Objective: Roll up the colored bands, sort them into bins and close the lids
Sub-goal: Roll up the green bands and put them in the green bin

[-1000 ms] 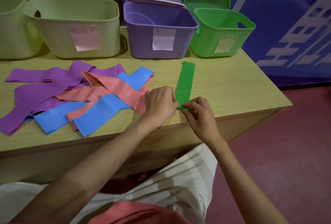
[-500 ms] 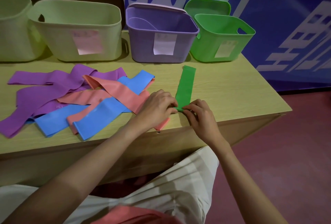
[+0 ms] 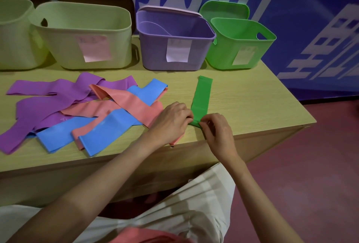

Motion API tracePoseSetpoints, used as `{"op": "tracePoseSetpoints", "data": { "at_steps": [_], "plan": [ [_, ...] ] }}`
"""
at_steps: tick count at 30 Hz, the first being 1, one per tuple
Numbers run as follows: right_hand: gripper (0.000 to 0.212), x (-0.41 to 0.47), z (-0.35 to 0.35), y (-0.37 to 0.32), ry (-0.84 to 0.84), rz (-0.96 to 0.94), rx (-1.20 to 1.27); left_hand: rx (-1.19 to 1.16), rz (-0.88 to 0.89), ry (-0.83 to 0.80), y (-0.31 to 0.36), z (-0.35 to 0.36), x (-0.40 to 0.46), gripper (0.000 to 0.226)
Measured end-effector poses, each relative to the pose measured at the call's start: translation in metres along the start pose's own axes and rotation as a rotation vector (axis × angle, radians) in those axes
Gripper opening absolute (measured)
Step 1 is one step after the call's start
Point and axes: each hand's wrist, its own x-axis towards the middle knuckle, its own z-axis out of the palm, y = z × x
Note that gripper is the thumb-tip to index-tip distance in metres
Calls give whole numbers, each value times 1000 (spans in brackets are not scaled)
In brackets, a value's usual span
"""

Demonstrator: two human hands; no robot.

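Head view. Green band lies flat on the tabletop, running lengthwise from in front of the green bin toward the near edge. Left hand and right hand both pinch the band's near end, fingers curled on either side of it; a small first fold or turn shows there, the rest of the strip unrolled. Left of the green band: a loose overlapping pile of purple bands, pink bands and blue bands, the left hand resting over the edge of a pink one. Behind the green band: purple bin, green bin with its green lid propped behind; two pale bins further left.

Judgement: rolling is just starting. To do it well, keep both pinches level so the roll stays square to the strip, roll away toward the green bin with even tension, and keep the core tight so it does not telescope or spring open.
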Motion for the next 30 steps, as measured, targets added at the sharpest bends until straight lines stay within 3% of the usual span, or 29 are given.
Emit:
{"op": "tracePoseSetpoints", "data": {
  "at_steps": [10, 19, 27, 30],
  "plan": [
    [16, -2, -1, 7, -5, -34, -107, -24, -37, 76, -1, 6, 5, 14],
    [17, 3, -1, 9, 15, -59, -148, -50, 16, 2, -11, 3, 5, 17],
    [34, 6, -1, 11, -14, -87, -207, 44, 63, -15, -11, 5, 12, 16],
    [22, 8, 1, 12, -5, -100, -161, 47, 49, -55, -12, 1, 19, 17]
  ]
}}
